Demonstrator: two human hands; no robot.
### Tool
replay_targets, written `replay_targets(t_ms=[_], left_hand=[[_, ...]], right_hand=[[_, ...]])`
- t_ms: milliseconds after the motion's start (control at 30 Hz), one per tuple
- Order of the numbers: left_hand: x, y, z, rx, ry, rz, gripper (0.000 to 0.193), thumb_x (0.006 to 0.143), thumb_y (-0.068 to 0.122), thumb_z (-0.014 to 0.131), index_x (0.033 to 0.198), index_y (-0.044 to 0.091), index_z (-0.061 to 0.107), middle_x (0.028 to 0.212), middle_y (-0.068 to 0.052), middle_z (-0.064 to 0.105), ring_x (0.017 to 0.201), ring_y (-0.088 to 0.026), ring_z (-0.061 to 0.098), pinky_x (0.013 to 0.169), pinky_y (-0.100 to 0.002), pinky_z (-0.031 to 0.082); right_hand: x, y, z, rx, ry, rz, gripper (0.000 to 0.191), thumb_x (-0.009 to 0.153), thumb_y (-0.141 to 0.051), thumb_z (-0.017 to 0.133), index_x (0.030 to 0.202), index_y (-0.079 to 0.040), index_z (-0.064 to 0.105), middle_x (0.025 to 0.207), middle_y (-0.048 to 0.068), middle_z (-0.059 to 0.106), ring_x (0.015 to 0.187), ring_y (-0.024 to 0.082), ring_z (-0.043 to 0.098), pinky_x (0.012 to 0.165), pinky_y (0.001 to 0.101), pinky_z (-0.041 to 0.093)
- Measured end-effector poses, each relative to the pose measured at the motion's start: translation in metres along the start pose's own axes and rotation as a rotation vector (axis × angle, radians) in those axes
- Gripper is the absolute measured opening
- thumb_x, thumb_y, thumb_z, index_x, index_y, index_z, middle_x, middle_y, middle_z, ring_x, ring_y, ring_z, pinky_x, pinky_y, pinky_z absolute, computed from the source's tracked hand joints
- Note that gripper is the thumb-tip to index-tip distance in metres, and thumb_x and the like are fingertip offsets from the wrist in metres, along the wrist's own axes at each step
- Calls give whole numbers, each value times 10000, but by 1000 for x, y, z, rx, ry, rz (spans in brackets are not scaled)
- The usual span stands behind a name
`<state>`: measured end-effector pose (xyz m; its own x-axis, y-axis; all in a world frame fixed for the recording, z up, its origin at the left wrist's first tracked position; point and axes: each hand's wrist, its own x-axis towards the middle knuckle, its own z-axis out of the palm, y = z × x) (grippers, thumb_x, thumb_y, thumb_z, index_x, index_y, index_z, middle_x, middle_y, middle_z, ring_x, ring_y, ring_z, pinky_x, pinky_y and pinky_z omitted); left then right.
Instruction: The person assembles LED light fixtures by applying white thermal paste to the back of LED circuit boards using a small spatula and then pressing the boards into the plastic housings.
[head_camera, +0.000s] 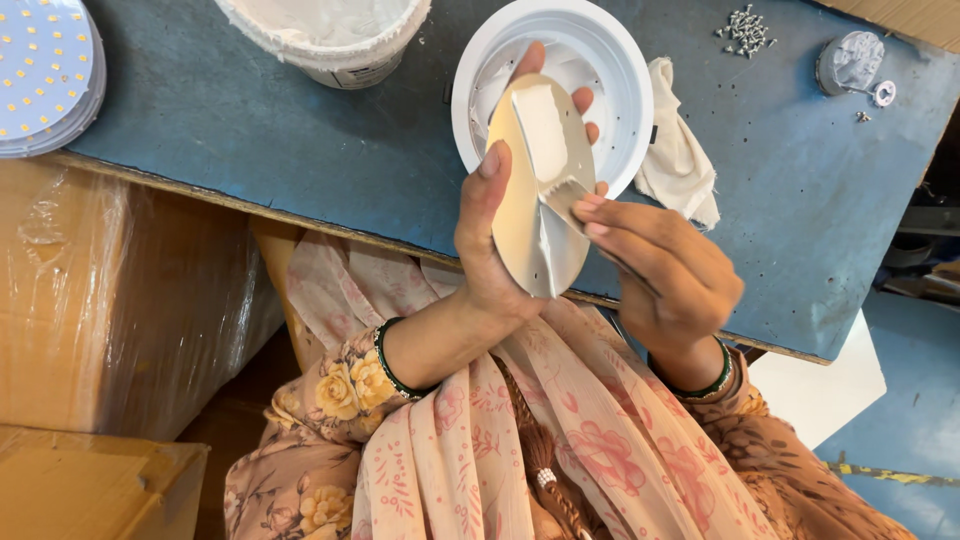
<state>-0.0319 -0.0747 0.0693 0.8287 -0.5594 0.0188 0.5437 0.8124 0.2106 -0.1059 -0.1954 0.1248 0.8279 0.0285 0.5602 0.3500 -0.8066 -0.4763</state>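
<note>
Disc (535, 190) stands tilted lengthwise away, left hand (490, 250) clenched round it, right hand (665, 275) gripping spatula (565, 195).

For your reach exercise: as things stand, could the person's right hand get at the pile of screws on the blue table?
Probably not at once: the right hand is busy pressing a small spreader onto the round metal disc. The screws lie in the open with nothing blocking them.

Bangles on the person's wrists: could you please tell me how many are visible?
2: one dark green bangle on the left wrist, one dark green bangle on the right wrist, partly hidden by the sleeve; more may be covered.
</note>
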Motion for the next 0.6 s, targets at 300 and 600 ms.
replay_targets(t_ms=[300, 600], left_hand=[[1, 6, -2, 113, -81, -60, 858, 1051, 589, 618, 1685, 173, 215, 1472, -75, 450, 1335, -141, 458, 1078, -302, 491], [-4, 8, 0, 220, -87, -74, 900, 1009, 622, 653, 1679, 219, 208, 1472, -16, 416, 1408, -129, 365, 1070, -279, 367]], right_hand=[[32, 17, -6, 6, 55, -13, 139, 981, 166, 689, 1083, 75, 666, 1073, 222, 733, 1007, 285, 766, 825, 310, 632], [57, 9, 2, 28, 24, -77, 161, 1006, 149, 731, 1131, 70, 668, 1107, 204, 728, 1048, 284, 761, 862, 310, 646]])
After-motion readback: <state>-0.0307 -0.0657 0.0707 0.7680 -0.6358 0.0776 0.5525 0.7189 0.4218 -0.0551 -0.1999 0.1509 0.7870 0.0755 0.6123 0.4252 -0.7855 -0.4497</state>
